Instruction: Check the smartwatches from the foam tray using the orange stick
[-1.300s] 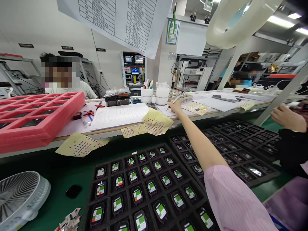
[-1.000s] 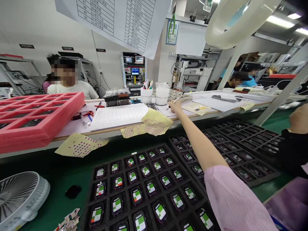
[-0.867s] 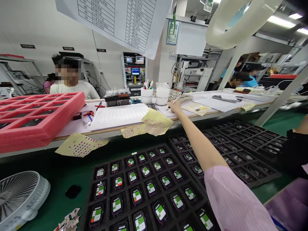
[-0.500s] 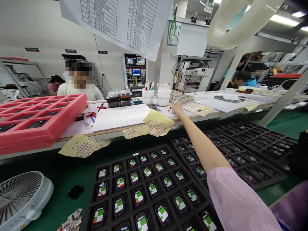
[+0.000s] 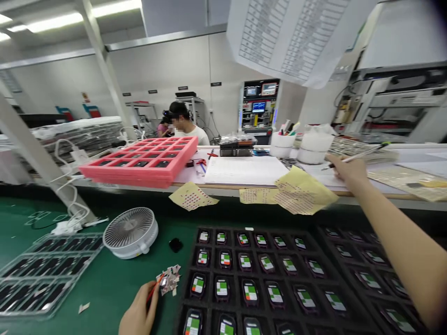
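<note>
Up on the white shelf, my right hand [image 5: 349, 172] is closed around a pen [image 5: 372, 151], its tip pointing left near the shelf's front. My left hand [image 5: 139, 309] is at the bottom, closed on thin red tweezers [image 5: 153, 289]. Their tip reaches a small pile of silvery sticker scraps [image 5: 170, 280] on the green bench. Just right of that pile lies a black foam tray [image 5: 235, 272] of watch-like devices with green and white screens, one per pocket. The right forearm passes over a second such tray [image 5: 356, 270].
A white fan [image 5: 131, 232] and a small black square piece [image 5: 175, 245] stand left of the tray. Farther left is a clear tray [image 5: 52, 267] of black parts. The shelf holds pink foam trays [image 5: 139, 174], paper sheets [image 5: 244, 170] and a pen cup [image 5: 281, 144]. Yellow dotted sheets [image 5: 303, 190] hang over its edge.
The view has turned left, so everything has shifted right. My left hand has come into view with the red tweezers. My right hand still holds the pen over the shelf.
</note>
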`<action>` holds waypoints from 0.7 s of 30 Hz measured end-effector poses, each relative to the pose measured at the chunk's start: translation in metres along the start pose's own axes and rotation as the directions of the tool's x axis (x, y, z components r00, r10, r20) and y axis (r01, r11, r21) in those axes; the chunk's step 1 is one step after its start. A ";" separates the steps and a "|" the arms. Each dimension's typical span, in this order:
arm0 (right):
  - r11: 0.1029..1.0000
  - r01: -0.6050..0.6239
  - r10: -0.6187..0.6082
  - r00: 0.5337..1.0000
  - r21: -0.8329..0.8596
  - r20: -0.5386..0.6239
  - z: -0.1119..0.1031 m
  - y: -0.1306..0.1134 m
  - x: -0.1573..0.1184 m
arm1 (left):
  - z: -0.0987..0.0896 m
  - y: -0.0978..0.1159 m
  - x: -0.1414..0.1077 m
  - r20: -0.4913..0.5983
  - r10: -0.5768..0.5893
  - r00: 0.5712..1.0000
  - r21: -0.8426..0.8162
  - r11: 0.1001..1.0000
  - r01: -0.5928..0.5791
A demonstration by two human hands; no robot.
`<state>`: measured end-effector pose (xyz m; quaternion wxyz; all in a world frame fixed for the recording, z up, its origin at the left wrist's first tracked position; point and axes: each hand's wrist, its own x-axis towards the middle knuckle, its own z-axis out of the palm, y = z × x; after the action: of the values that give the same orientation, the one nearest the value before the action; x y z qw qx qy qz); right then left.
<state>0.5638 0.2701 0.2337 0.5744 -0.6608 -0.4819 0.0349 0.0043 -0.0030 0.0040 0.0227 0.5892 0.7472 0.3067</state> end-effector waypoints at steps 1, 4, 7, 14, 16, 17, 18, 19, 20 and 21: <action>0.996 -0.086 0.086 0.996 -0.001 -0.029 0.000 -0.001 -0.001 | -0.001 0.003 -0.001 -0.006 0.001 1.000 0.005 1.000 -0.001; 0.989 -0.149 0.149 0.989 -0.006 -0.004 -0.001 -0.004 -0.006 | -0.003 0.010 -0.005 -0.008 0.012 1.000 0.014 1.000 -0.012; 0.999 0.007 -0.012 0.993 0.042 0.119 -0.001 0.003 -0.004 | -0.003 0.011 -0.007 -0.011 0.019 1.000 0.025 1.000 -0.019; 0.959 0.272 -0.247 0.939 -0.076 0.241 0.006 0.040 0.024 | -0.003 0.012 -0.009 -0.024 0.024 0.999 0.050 0.998 -0.023; 0.966 0.247 -0.224 0.946 -0.074 0.232 0.008 0.046 0.028 | -0.003 0.013 -0.009 -0.030 0.028 0.999 0.052 0.998 -0.026; 0.968 0.240 -0.217 0.949 -0.079 0.228 0.009 0.048 0.029 | -0.004 0.014 -0.009 -0.031 0.027 0.999 0.053 0.998 -0.025; 0.968 0.233 -0.209 0.952 -0.087 0.226 0.009 0.049 0.030 | -0.004 0.014 -0.010 -0.030 0.024 0.999 0.054 0.998 -0.022; 0.969 0.230 -0.204 0.953 -0.094 0.225 0.009 0.050 0.031 | -0.004 0.014 -0.010 -0.029 0.020 0.999 0.054 0.998 -0.019; 0.969 0.231 -0.206 0.953 -0.093 0.224 0.010 0.051 0.031 | -0.004 0.014 -0.010 -0.027 0.017 0.999 0.053 0.998 -0.016; 0.969 0.234 -0.210 0.952 -0.086 0.221 0.010 0.052 0.031 | -0.004 0.014 -0.010 -0.026 0.015 1.000 0.051 0.999 -0.014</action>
<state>0.6057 0.3048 0.2046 0.4828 -0.6259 -0.6123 0.0127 0.0179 -0.0118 0.0111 -0.0042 0.5909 0.7506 0.2956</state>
